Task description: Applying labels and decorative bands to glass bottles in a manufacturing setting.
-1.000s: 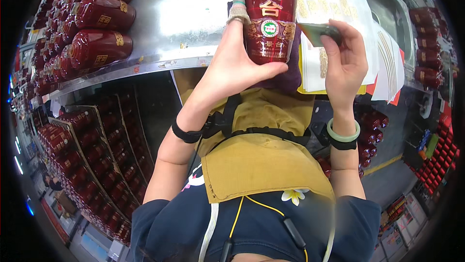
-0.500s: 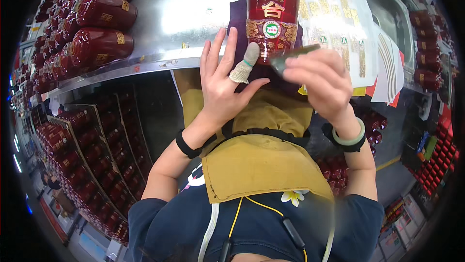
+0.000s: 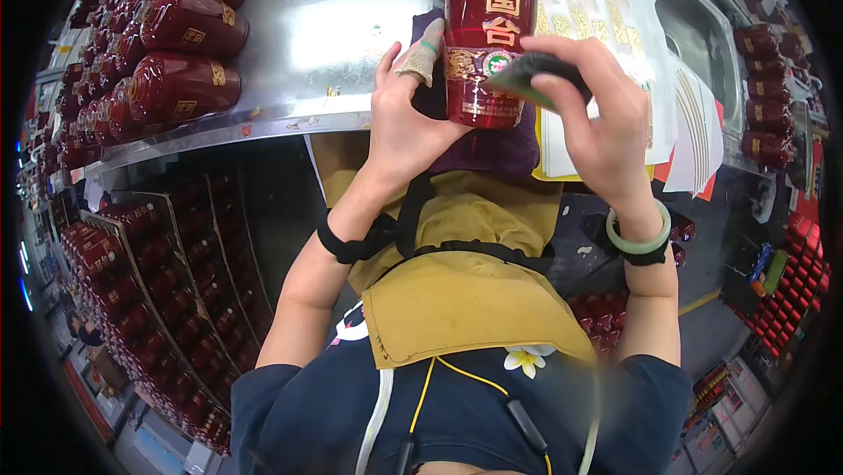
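A dark red glass bottle [image 3: 479, 23] with gold lettering, a gold band and a round green-white emblem lies on a folded purple cloth [image 3: 496, 154], its base toward me. My left hand [image 3: 408, 119] grips its left side, thumb at the base; one finger wears a pale knitted finger cover [image 3: 424, 58]. My right hand [image 3: 610, 106] pinches a dark green, flat scraper-like piece [image 3: 549, 75], blurred by motion. Its tip is at the band beside the emblem; whether it touches the glass I cannot tell.
Sheets of gold stickers [image 3: 597, 1] lie right of the bottle on the metal table [image 3: 307, 45]. Several similar red bottles [image 3: 184, 89] are stacked at left. Racks of bottles [image 3: 158, 273] stand lower left, and more bottles [image 3: 768, 102] are at the right.
My left hand has gone from spread flat by the base to gripping the bottle's side. The bottle has turned slightly right and come a little nearer. The green piece has moved up to the band.
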Action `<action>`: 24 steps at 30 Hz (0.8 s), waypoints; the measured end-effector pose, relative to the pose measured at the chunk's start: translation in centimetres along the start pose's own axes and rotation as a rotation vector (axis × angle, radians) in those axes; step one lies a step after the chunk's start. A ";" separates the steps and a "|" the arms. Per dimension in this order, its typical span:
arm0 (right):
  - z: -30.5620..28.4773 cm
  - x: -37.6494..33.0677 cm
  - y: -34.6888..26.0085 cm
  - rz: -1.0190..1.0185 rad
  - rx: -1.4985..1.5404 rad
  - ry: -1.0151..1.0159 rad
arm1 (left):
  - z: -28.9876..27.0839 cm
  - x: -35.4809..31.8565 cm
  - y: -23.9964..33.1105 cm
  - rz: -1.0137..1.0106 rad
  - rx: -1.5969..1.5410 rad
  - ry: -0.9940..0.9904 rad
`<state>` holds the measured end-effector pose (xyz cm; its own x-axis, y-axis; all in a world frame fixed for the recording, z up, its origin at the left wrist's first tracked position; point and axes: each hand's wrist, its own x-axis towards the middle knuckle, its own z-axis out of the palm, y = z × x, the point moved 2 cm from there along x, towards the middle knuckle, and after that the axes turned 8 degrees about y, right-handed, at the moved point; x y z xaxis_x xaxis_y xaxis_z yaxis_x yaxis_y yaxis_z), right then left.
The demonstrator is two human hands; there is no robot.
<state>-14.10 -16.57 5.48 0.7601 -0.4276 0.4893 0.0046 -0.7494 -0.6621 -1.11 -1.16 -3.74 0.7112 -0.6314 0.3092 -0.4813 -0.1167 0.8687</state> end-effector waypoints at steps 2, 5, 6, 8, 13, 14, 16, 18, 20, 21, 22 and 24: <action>0.6 1.1 1.2 -0.078 -0.092 0.093 | -0.1 0.0 -0.2 0.117 0.058 0.062; 0.1 2.1 1.5 -0.255 -0.205 0.257 | 0.0 -0.3 0.4 0.065 0.004 0.061; -0.2 2.0 1.6 -0.256 -0.239 0.307 | -0.1 -0.2 0.9 0.076 -0.020 0.085; -1.0 2.0 1.6 -0.190 -0.160 0.364 | -0.2 0.1 2.0 0.194 0.052 0.068; -1.7 1.0 2.7 -0.137 -0.135 0.380 | -0.1 -0.5 2.2 0.421 0.406 0.051; -1.7 0.8 2.9 -0.121 -0.134 0.376 | -0.4 -0.7 2.2 0.462 0.432 0.050; -1.8 0.2 3.0 -0.056 -0.136 0.363 | -0.8 -1.3 2.8 0.502 0.372 -0.017; -1.9 -0.2 3.4 -0.009 -0.100 0.396 | -1.3 -0.8 3.6 0.404 0.191 0.029; -1.7 -0.5 3.7 0.042 -0.051 0.415 | -1.4 0.6 3.1 0.218 -0.031 0.088; -1.6 -0.7 3.9 0.088 -0.002 0.432 | -0.5 1.1 3.2 0.018 -0.303 0.115; -1.5 -0.8 3.9 0.089 0.003 0.433 | 0.4 1.5 3.5 -0.186 -0.569 0.144; -1.0 -1.0 3.9 0.128 0.037 0.427 | 0.9 1.8 3.1 -0.252 -0.616 0.105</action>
<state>-15.48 -19.58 2.93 0.4199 -0.6922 0.5870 -0.0432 -0.6613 -0.7489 -1.79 -3.37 -0.81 0.8247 -0.5602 0.0772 0.0636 0.2275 0.9717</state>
